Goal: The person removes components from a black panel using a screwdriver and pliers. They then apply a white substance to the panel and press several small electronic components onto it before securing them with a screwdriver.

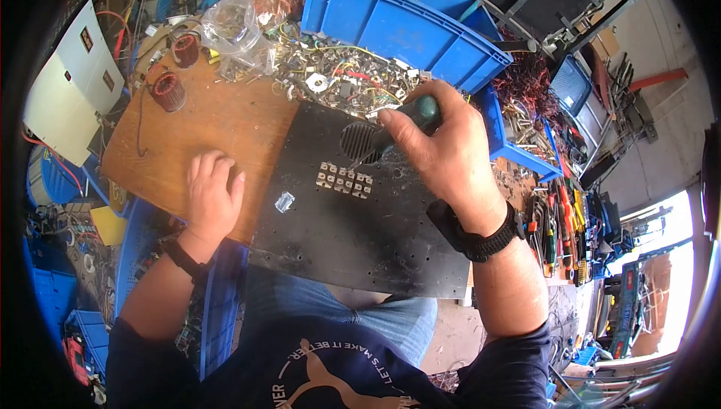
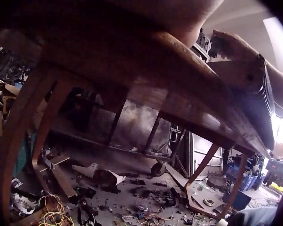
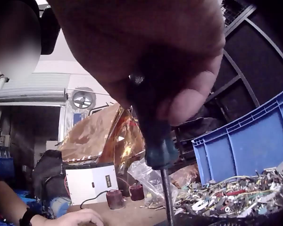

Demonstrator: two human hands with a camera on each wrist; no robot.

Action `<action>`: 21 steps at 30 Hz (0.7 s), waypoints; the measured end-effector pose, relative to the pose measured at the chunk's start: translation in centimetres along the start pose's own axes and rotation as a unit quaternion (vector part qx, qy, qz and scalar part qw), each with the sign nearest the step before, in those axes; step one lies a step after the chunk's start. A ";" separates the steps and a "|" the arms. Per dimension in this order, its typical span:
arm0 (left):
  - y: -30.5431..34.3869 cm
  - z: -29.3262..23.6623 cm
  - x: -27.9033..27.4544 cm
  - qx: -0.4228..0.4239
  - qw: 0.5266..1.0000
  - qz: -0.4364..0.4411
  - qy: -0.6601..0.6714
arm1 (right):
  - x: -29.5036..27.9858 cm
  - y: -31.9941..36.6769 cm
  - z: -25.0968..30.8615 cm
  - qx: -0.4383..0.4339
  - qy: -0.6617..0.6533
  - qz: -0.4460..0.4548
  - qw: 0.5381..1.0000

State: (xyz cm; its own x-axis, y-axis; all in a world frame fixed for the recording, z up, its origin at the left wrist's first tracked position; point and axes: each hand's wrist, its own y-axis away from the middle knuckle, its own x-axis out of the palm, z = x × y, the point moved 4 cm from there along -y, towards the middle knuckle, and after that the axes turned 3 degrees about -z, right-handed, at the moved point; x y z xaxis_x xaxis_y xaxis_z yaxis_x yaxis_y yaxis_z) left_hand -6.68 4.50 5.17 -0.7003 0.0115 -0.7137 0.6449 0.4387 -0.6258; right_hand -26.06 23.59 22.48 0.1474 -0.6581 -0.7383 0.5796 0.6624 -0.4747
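My right hand (image 1: 454, 146) grips a screwdriver (image 1: 428, 111) by its dark green handle, above a black panel (image 1: 338, 240). In the right wrist view the screwdriver's metal shaft (image 3: 167, 193) points down from the fist. Its tip overlaps the rows of small metal terminals (image 1: 344, 181) in the head view. A round slotted vent (image 1: 359, 142) lies just behind those terminals. On the wooden tabletop (image 1: 169, 146), left of the panel, rests my left hand (image 1: 214, 193) with relaxed fingers and nothing held. A scrap of clear plastic (image 1: 285, 202) sits on the panel.
Loose electrical parts (image 1: 338, 75) are heaped behind the panel, before a large blue crate (image 1: 398, 26). Two red coils (image 1: 168, 92) and a clear plastic bag (image 1: 233, 26) stand at the back left. Several hand tools (image 1: 559, 229) lie at the right; a smaller blue bin (image 1: 537, 157) holds metal parts.
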 end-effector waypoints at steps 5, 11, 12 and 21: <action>0.1 0.1 0.1 0.007 1.000 -0.003 -0.008 | 0.7 0.0 1.1 -0.041 0.070 -0.038 0.996; 0.2 0.3 0.4 0.005 1.000 0.004 -0.007 | 1.1 -0.8 1.7 -0.049 0.197 -0.069 0.977; 0.2 0.3 0.3 0.004 1.000 0.007 -0.006 | 1.0 -1.0 1.6 -0.042 0.196 -0.070 0.977; 0.2 0.4 0.2 -0.007 1.000 0.005 -0.004 | 1.7 -0.3 2.5 -0.099 0.182 -0.111 0.972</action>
State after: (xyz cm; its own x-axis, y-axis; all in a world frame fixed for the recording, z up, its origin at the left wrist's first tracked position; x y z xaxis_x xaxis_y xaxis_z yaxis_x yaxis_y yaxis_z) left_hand -6.59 4.26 4.77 -0.6912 0.0079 -0.7226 0.6477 0.4503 -0.6146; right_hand -23.99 21.40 22.49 -0.2769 -0.6464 -0.7110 0.3934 0.5988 -0.6976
